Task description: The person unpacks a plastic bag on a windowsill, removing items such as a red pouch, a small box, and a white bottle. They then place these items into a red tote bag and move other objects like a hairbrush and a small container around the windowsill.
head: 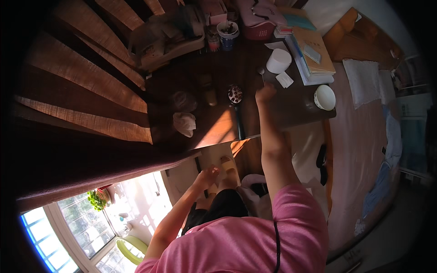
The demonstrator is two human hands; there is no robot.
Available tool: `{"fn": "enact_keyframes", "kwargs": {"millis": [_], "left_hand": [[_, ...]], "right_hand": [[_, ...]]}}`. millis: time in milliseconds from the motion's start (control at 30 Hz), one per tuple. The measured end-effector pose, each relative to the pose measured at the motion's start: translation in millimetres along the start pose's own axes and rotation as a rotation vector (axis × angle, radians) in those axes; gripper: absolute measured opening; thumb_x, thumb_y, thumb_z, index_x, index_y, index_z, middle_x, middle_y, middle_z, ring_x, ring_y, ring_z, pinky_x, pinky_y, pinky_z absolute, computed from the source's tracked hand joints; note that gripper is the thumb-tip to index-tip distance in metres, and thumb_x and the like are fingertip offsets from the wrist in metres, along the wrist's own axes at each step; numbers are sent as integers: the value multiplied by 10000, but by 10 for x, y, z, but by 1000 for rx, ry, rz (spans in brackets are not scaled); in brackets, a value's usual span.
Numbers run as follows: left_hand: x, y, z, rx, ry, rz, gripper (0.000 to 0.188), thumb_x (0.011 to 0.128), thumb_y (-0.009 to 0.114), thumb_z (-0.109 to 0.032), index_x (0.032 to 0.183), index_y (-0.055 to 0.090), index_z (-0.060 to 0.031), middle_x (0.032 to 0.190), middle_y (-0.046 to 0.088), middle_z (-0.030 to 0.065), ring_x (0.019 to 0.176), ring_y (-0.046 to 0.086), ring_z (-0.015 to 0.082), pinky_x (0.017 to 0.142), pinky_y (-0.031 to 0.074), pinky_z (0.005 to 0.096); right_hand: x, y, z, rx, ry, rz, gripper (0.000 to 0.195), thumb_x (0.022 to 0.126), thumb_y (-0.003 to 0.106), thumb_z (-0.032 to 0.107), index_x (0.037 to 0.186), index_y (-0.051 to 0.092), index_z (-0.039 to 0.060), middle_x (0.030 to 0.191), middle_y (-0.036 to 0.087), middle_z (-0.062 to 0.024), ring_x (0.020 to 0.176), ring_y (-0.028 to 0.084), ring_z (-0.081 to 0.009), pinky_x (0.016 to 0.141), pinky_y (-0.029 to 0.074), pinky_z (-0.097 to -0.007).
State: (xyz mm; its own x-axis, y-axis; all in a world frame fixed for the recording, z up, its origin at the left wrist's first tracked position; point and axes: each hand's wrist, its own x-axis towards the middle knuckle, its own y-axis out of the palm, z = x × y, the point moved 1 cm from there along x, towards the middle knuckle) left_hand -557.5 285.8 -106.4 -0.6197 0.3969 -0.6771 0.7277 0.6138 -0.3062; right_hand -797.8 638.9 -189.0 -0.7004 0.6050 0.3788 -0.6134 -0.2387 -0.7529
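My right hand [266,92] reaches over the dark wooden table [252,119], its fingers closed around the handle of a metal spoon [261,71]. The spoon's bowl end points away from me. Just beyond it stands a white paper roll [279,61], with a folded white paper piece [284,80] beside it. Left of my right arm lies a dark-handled implement [240,124] whose round head is spotted white and dark red. My left hand [208,177] hangs below the table's front edge, fingers curled; nothing shows in it.
A white bowl [325,97] sits near the table's right corner. Books [314,44] bear a phone-like object [312,54]. Crumpled tissue [184,124] and an amber container [210,91] lie left. Behind are a blue-and-white cup [227,36] and a basket [170,51]. A bed [358,143] adjoins.
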Motion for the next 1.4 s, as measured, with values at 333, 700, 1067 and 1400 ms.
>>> {"fn": "enact_keyframes", "kwargs": {"millis": [333,700,1067,1400], "left_hand": [[-1149,-255,551,-205,-15,-357,274,908,475,-295,996,562,-51,950,643,163,929,606,340,788,470,404],[-2484,-772,2215,-794,-197,-1233,243,840,523,-142,1044,573,-20,910,625,104,839,590,188,752,473,310],[-3615,-1033,4692,-524,-924,-2072,674,651,733,-159,1203,386,11,1170,461,191,1113,437,361,991,346,422],[-3801,-1374,5081,-578,-965,-2214,864,626,785,-145,1320,297,14,1282,444,223,1149,433,393,989,347,437]], "right_hand": [[-1739,-1623,2150,661,-429,161,282,801,526,14,1082,512,17,1168,478,-171,1124,423,-336,993,295,-454],[-4273,-1988,3922,870,-1085,1144,333,781,577,9,1101,486,19,1150,443,-185,1100,407,-352,959,315,-456],[-6842,-786,5163,59,-1573,1766,366,810,608,234,1122,529,60,1170,465,-180,1109,421,-356,967,342,-434],[-8644,-573,5965,363,-1334,1553,549,834,597,268,1345,409,195,1334,301,-301,1176,352,-493,1008,305,-510]]}}
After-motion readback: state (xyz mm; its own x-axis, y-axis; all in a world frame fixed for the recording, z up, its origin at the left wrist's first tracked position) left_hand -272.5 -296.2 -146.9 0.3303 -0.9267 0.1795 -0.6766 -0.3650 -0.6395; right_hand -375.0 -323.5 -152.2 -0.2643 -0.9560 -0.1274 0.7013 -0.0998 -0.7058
